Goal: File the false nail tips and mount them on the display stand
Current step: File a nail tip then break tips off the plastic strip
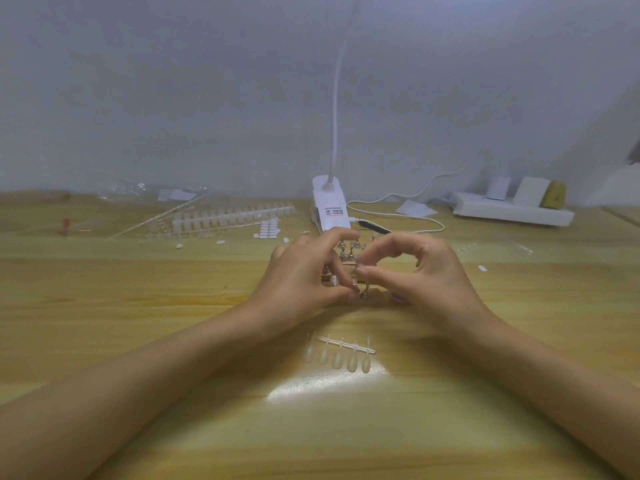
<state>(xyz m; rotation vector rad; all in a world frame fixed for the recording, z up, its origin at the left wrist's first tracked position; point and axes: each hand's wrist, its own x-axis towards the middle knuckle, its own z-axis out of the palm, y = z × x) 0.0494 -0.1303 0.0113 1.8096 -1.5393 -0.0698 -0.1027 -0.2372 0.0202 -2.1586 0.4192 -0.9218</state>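
centrally, display stand (349,251) pinched between fingers (367,271)

The light is soft and fairly dim, falling from above. It leaves a pale patch of glare on the counter (145,292), just in front of the strip of nail tips (337,355). Faint shadows lie under the forearms. The wall (207,98) looks hazy, far items are soft, and the wide lens bends and stretches the edges.

Plain pale wall (173,81), light wooden table (104,289), white gooseneck lamp (329,206) at its back edge
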